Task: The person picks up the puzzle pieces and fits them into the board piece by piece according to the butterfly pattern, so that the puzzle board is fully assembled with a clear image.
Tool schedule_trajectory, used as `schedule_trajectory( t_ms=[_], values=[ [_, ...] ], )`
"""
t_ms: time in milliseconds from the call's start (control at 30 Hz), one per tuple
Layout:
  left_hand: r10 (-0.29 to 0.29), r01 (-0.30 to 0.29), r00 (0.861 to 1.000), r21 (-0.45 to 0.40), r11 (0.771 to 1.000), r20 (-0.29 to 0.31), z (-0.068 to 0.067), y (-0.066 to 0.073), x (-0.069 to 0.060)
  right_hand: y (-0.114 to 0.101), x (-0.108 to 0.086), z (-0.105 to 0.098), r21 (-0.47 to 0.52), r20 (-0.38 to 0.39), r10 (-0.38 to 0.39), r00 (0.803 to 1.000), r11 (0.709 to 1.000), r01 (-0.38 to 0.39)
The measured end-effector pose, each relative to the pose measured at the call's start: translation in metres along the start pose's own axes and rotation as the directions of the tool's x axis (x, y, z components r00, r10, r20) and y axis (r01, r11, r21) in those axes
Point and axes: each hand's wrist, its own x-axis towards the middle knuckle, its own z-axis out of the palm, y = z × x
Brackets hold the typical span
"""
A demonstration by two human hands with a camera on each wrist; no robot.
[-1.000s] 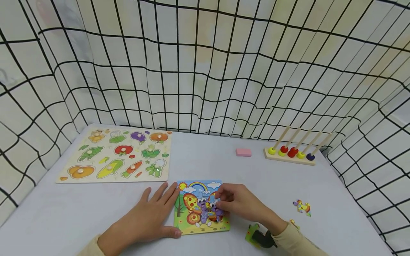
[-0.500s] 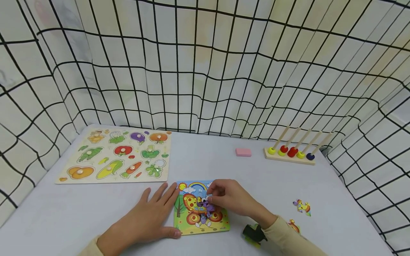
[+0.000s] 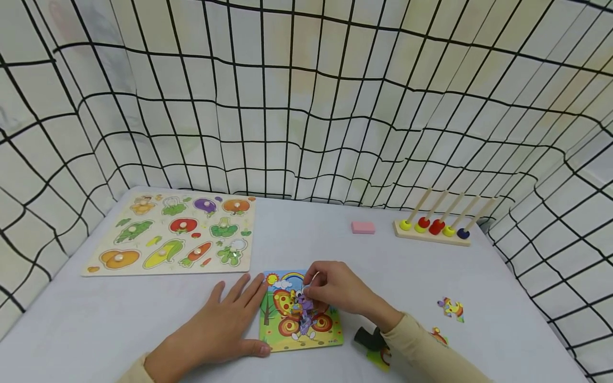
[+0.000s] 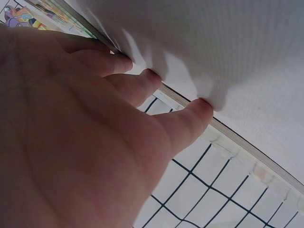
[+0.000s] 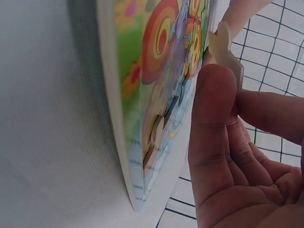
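A square butterfly puzzle board (image 3: 282, 340) lies on the white table. The left hand (image 3: 210, 330) rests flat with spread fingers, its fingertips and thumb at the board's left edge; in the left wrist view the same hand (image 4: 104, 123) shows straight fingers. Above the board's upper right part, the right hand (image 3: 342, 287) pinches a puzzle piece. The right wrist view shows that piece (image 5: 228, 52) between thumb and finger of the right hand (image 5: 237, 142), raised off the board (image 5: 111, 95). Part of the picture is covered by the right hand.
A vegetable puzzle board (image 3: 167, 234) lies at the back left. A pink block (image 3: 363, 227) and a bead counter (image 3: 431, 238) stand farther back right. Loose puzzle pieces (image 3: 452, 309) lie to the right, another (image 3: 378, 358) by the right wrist. Black netting (image 3: 287, 110) hangs behind.
The right hand has moved left and slightly up over the board with the piece, uncovering the butterfly's lower right wing. The left hand has stayed where it was.
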Motion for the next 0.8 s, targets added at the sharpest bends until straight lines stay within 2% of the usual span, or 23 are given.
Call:
schedule_trajectory(
  t_ms=[433, 800],
  values=[
    [-0.008, 0.008, 1.000, 0.016, 1.000, 0.005, 0.000, 0.001, 0.000, -0.001, 0.006, 0.007, -0.117, -0.015, -0.009, 1.000, 0.993, 0.008],
    [-0.005, 0.005, 1.000, 0.010, 1.000, 0.007, 0.000, 0.000, 0.000, -0.002, 0.009, 0.011, -0.215, -0.031, -0.020, 0.999, 0.977, 0.013]
  ],
)
